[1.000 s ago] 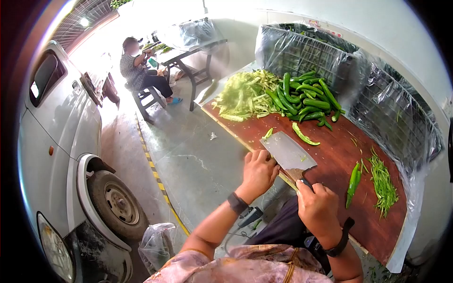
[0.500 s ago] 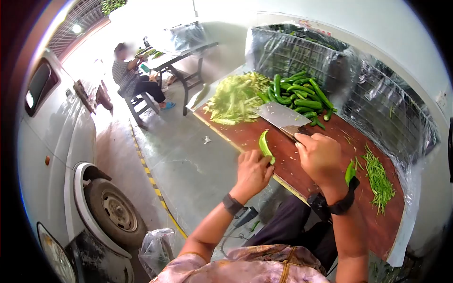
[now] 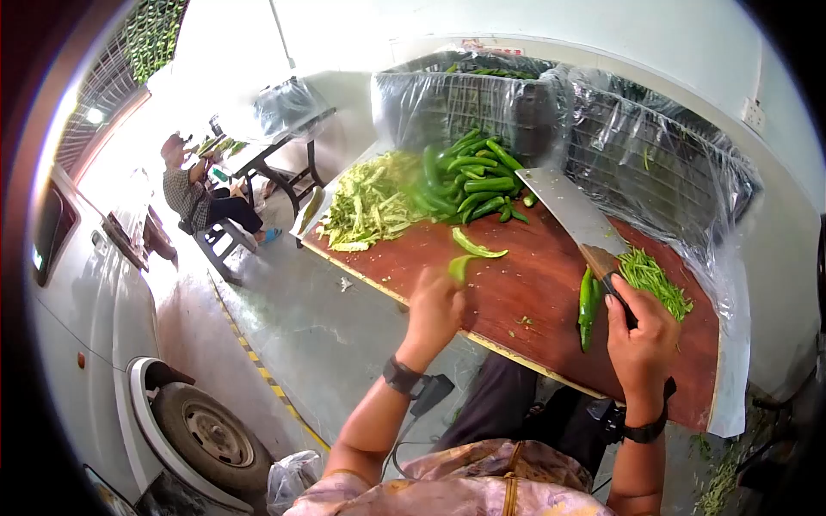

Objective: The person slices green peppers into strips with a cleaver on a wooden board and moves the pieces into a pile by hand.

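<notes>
My right hand is wrapped round the handle of a cleaver, whose broad blade is raised and points away toward the crates. My left hand, slightly blurred, is closed on a green pepper piece above the board's near edge. Just beyond it, a curved, cut pepper piece lies on the red-brown board. Green peppers rest near the cleaver handle, with a heap of thin green shreds to their right. Farther back are a pile of whole peppers and pale green cut pieces.
Plastic-lined crates stand along the board's far side. A person sits at another table at the back left. A white vehicle with its wheel is on the left. A plastic bag is at my lower left.
The cleaver has swung to the right, away from my left hand. My left hand has lifted a pepper piece, while another lies beyond it. The view has turned right.
</notes>
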{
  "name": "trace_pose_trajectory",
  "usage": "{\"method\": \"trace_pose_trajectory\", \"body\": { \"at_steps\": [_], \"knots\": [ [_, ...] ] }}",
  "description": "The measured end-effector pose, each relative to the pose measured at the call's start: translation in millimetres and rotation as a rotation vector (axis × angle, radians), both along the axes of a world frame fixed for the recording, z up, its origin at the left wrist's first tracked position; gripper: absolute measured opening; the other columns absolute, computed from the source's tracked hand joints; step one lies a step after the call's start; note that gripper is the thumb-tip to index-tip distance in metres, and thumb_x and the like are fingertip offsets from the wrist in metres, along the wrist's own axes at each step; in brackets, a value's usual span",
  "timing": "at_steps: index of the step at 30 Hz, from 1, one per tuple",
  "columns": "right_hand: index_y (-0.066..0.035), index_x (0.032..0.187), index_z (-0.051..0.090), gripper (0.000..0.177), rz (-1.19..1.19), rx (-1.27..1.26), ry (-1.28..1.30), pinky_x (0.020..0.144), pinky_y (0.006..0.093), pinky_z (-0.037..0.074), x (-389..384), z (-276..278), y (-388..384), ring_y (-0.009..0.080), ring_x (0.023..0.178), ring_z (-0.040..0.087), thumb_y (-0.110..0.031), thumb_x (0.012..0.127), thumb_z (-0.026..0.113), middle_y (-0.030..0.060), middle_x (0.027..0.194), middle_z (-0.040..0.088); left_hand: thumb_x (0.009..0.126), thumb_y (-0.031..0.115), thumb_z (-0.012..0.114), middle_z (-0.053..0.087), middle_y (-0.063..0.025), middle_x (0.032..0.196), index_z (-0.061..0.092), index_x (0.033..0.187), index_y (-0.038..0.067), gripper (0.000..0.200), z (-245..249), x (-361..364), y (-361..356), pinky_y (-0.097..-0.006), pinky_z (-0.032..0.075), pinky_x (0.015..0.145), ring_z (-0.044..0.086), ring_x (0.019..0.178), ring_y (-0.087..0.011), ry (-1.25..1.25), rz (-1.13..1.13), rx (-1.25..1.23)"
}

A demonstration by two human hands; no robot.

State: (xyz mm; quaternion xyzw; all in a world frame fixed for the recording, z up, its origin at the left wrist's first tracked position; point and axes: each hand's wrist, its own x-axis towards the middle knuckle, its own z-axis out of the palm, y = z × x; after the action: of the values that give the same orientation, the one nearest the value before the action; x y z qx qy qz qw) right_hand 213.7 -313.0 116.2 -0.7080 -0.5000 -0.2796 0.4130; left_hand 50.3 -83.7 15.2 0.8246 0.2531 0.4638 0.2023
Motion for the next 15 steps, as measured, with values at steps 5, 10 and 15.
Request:
{"method": "trace_pose_trajectory", "body": {
  "at_steps": [5, 10, 15],
  "knots": [
    [-0.005, 0.104, 0.071, 0.024, -0.037, 0.081, 0.043, 0.067, 0.0386, 0.052, 5, -2, -17, 0.0306, 0.076, 0.067, -0.001, 0.080, 0.072, 0.0139, 0.086, 0.070, 0.082, 0.006, 0.067, 0.061, -0.0174, 0.115, 0.066, 0.102, 0.002, 0.021, 45, 44, -42, -0.0410, 0.052, 0.085, 0.062, 0.104, -0.0367, -0.037, -0.408, -0.036],
    [-0.004, 0.103, 0.072, 0.023, -0.067, 0.032, 0.090, 0.068, 0.0379, 0.052, 2, -8, -42, 0.0300, 0.077, 0.068, 0.000, 0.080, 0.072, 0.0146, 0.088, 0.070, 0.084, 0.014, 0.066, 0.062, -0.0138, 0.121, 0.067, 0.113, 0.010, 0.029, 44, 74, 19, -0.0417, 0.052, 0.090, 0.062, 0.105, -0.0358, 0.194, -0.257, 0.228],
    [-0.003, 0.101, 0.072, 0.021, -0.104, 0.040, 0.099, 0.067, 0.0387, 0.052, 5, -12, -59, 0.0309, 0.078, 0.068, -0.003, 0.080, 0.073, 0.0143, 0.089, 0.071, 0.085, 0.019, 0.063, 0.064, -0.0103, 0.116, 0.070, 0.108, 0.017, 0.024, 17, 75, 64, -0.0445, 0.053, 0.086, 0.062, 0.105, -0.0314, 0.604, -0.088, 0.414]
  ]
}}
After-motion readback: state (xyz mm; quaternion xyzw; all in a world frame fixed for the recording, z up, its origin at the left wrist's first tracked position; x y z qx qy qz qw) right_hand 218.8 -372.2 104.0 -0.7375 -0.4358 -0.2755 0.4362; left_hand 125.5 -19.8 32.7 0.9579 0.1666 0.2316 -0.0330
